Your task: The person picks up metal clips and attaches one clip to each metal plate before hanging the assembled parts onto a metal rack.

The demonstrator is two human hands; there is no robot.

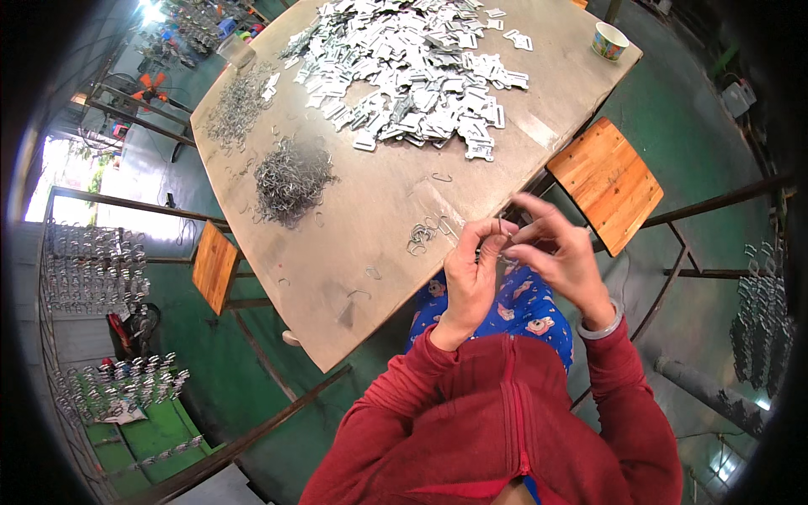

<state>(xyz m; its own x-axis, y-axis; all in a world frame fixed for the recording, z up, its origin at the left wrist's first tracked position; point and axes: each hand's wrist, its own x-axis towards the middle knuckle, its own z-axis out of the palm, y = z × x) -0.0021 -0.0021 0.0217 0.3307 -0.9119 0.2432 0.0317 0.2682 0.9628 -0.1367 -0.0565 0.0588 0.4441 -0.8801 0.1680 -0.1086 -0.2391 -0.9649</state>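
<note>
My left hand (473,282) is pinched shut over the near edge of the table, thumb against forefinger, on a small bent wire hook (501,224). My right hand (562,257) meets it from the right, its thumb and forefinger bent together by the left fingertips; whatever sits between them is too small to make out. Just left of the hands lies a little cluster of wire hooks (418,239) on the table (396,290). Farther left is a dense heap of dark wire hooks (293,178). A large pile of flat silvery metal buckles (421,76) covers the far side.
Loose small metal pieces (238,109) are scattered at the table's left edge, near a clear plastic cup (236,50). A paper cup (609,41) stands at the far right corner. Wooden stools (608,185) flank the table. Racks of hanging metal parts (94,265) stand at the left.
</note>
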